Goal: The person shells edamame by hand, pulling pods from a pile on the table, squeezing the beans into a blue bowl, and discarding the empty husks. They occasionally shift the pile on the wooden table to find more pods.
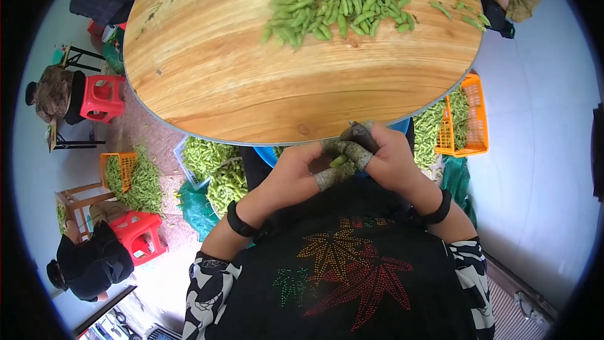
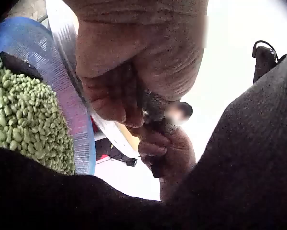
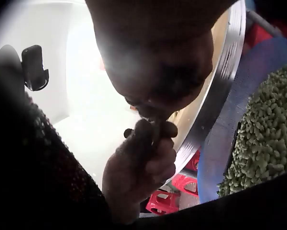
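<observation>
Both hands meet just off the near edge of the round wooden table [image 1: 296, 107], above the person's lap. The left hand [image 1: 292, 173], its thumb and finger wrapped in dirty tape, pinches a green pod [image 1: 338, 161]. The right hand [image 1: 393, 160], also taped, has curled fingers against the same pod, thumb and fingertips touching the left ones. In the left wrist view the fingertips of the left hand [image 2: 119, 81] and right hand [image 2: 167, 148] touch; the pod is hidden there. The right wrist view shows the right hand [image 3: 158, 67] dark against the left hand [image 3: 141, 167].
A pile of pods [image 1: 340, 0] lies on the table's far part. Below its edge, a blue basket [image 2: 88, 139] holds shelled beans [image 2: 26, 115]. Orange crates [image 1: 479, 113] and a white crate [image 1: 182, 157] of pods stand around. Other people sit near red stools [image 1: 104, 97] at the left.
</observation>
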A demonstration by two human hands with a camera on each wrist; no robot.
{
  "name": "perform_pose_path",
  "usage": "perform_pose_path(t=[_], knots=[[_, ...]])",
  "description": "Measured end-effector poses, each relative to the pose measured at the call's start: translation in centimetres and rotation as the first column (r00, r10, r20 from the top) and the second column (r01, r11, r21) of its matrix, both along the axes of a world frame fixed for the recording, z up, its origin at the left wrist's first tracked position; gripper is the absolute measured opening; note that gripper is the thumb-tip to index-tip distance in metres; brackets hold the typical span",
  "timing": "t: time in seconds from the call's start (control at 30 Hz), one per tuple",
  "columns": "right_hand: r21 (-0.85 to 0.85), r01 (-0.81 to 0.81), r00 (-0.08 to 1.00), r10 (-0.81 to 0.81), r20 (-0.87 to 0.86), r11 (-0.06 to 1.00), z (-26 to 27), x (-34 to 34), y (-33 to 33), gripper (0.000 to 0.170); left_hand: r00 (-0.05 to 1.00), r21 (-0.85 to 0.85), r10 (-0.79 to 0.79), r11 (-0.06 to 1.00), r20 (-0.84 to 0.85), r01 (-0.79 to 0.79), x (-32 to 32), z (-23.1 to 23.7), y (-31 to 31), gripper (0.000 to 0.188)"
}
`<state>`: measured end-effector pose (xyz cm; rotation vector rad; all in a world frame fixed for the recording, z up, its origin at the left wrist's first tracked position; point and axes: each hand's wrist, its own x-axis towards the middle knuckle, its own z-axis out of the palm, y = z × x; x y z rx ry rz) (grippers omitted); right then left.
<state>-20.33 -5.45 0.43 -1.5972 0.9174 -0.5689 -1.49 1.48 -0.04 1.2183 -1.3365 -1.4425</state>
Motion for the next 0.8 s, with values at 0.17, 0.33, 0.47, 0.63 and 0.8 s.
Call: perform_pose_path(t=[0.17, 0.33, 0.47, 0.63, 0.8], knots=[[-0.117, -0.039, 0.999, 0.038, -0.015, 0.992, 0.2, 0.4, 0.4, 0.025, 0.981, 0.153, 0.161, 0.978, -0.106, -0.144, 0.4, -0.4, 0.5, 0.023], [-0.152, -0.241, 0.968, 0.225, -0.112, 0.959, 0.5, -0.1, 0.9, 0.038, 0.959, 0.142, 0.249, 0.963, -0.133, -0.23, 0.4, -0.9, 0.7, 0.021], [-0.105, -0.248, 0.963, 0.234, -0.135, 0.963, 0.1, -0.2, 1.0, 0.039, 0.965, 0.051, 0.252, 0.967, -0.074, -0.248, 0.3, -1.7, 0.8, 0.018], [0.293, -0.178, 0.983, 0.157, 0.092, 0.94, 1.5, 0.7, 0.9, 0.029, 0.817, -0.495, 0.285, 0.869, 0.501, 0.001, 1.1, -1.0, 0.6, 0.015], [0.728, -0.293, 0.945, 0.073, 0.319, 0.619, 1.2, 0.1, 0.6, 0.03, 0.943, 0.295, 0.202, 0.948, -0.264, -0.121, 1.4, -0.9, 0.8, 0.014]])
